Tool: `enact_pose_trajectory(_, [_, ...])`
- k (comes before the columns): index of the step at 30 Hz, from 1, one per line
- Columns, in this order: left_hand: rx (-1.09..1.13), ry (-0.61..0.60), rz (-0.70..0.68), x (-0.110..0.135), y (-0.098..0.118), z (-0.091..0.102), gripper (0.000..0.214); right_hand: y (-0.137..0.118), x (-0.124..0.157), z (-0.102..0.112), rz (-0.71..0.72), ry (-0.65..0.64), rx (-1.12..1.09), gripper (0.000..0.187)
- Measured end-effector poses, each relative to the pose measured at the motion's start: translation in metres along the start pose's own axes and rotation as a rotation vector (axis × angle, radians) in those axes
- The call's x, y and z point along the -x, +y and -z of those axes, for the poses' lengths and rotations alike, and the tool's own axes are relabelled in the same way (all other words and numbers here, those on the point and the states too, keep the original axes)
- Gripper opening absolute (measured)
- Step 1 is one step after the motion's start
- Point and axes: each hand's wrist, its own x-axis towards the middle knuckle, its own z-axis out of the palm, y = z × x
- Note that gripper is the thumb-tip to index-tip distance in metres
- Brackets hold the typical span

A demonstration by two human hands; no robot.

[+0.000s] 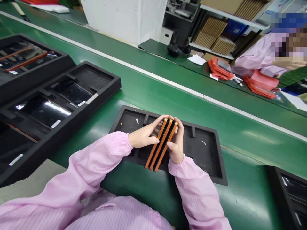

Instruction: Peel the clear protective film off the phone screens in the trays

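Three orange-edged phones [160, 145] are gathered side by side in a stack, edges facing me, above a black foam tray [202, 150]. My left hand [145, 132] grips the stack from the left, thumb on the near edge and fingers round the far end. From the other side my right hand [177, 143] closes on the same stack, its thumb against the rightmost phone. Under the hands, the tray's compartments show only small white scraps where they are visible. Both hands partly cover the tray's middle.
Left stands a long black tray [105, 91] with dark-screened phones in its slots, and another tray [57, 64] lies beyond it. A further tray [275, 185] is at the right edge. Across the green bench [148, 83], a co-worker in pink [254, 57] sits near red pouches [261, 83].
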Motion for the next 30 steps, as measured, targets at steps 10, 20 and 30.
enact_pose_trajectory(10, [0.008,0.007,-0.024,0.0022,0.0004,0.0003,0.082,-0.0018,-0.0017,0.0034,0.031,-0.050,0.000,0.077])
enact_pose_trajectory(20, [-0.002,0.030,-0.035,0.0009,0.0013,-0.0015,0.082,-0.0031,-0.0009,0.0015,0.034,-0.056,0.037,0.081])
enact_pose_trajectory(30, [0.028,0.156,-0.060,-0.0022,0.0004,-0.0083,0.059,-0.0059,-0.0027,-0.0032,0.059,0.013,0.034,0.070])
